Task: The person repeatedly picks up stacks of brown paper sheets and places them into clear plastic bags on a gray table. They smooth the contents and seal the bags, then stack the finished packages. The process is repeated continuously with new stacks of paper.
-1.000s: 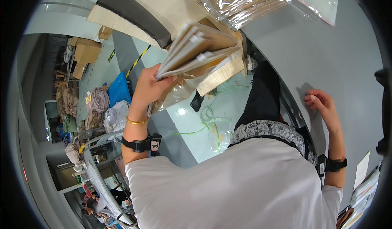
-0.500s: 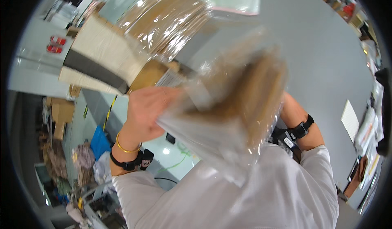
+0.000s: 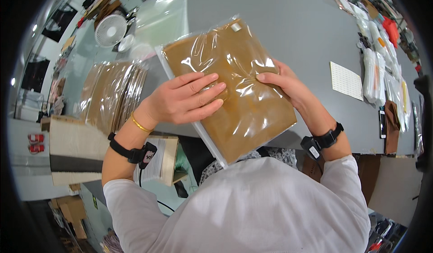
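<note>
A flat brown piece [image 3: 241,113], covered in clear glossy plastic, is held tilted above the grey table, close to my body. Its lower left side shows a white edge. My left hand [image 3: 185,97] lies across its left part with the fingers stretched out on the plastic. At the right edge my right hand [image 3: 286,81] grips it, thumb on top and the other fingers hidden beneath. A small pale tab [image 3: 236,27] shows near its top corner.
A stack of similar plastic-covered brown pieces [image 3: 112,90] lies to the left. Beyond it are clear plastic sheets [image 3: 160,23] and a white fan [image 3: 111,29]. On the right side of the table [image 3: 275,23] lie a dotted white sheet [image 3: 346,80], plastic-wrapped items [image 3: 374,75] and a phone [image 3: 382,124].
The wrapped brown piece was blurred and steeply tilted; now its broad face is turned up. My left hand has gone from its edge to flat on top. My view has shifted.
</note>
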A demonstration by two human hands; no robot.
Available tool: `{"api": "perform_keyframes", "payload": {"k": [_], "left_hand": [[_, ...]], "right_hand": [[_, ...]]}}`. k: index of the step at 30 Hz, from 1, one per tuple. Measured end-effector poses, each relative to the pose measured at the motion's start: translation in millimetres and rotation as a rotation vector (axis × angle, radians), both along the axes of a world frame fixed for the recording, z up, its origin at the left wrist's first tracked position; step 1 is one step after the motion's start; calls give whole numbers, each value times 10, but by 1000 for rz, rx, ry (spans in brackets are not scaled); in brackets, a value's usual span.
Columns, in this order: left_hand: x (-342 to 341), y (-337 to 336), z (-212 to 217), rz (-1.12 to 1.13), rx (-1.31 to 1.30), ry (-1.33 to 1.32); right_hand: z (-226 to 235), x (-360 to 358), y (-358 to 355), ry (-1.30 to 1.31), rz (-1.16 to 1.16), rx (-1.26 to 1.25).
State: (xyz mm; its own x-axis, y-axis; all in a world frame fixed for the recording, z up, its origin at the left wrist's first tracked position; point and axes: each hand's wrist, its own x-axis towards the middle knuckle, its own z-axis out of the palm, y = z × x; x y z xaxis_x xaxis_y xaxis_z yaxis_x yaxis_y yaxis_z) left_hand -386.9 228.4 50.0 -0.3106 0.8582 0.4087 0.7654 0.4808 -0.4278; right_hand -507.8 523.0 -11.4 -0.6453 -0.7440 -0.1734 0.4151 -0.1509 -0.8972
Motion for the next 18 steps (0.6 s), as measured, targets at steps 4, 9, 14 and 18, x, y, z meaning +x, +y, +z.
{"api": "perform_keyframes", "payload": {"k": [4, 9, 14, 18], "left_hand": [[-552, 112, -515, -84, 133, -111], [-822, -219, -1262, 3, -1, -424], [-1363, -1602, -1184, 1042, -124, -523], [-1672, -2395, -1297, 1324, -413, -672]], "right_hand": [[-271, -91, 312, -157, -77, 142], [-915, -77, 349, -181, -179, 421], [-1089, 1, 435, -218, -283, 458], [-971, 36, 396, -259, -346, 567]]}}
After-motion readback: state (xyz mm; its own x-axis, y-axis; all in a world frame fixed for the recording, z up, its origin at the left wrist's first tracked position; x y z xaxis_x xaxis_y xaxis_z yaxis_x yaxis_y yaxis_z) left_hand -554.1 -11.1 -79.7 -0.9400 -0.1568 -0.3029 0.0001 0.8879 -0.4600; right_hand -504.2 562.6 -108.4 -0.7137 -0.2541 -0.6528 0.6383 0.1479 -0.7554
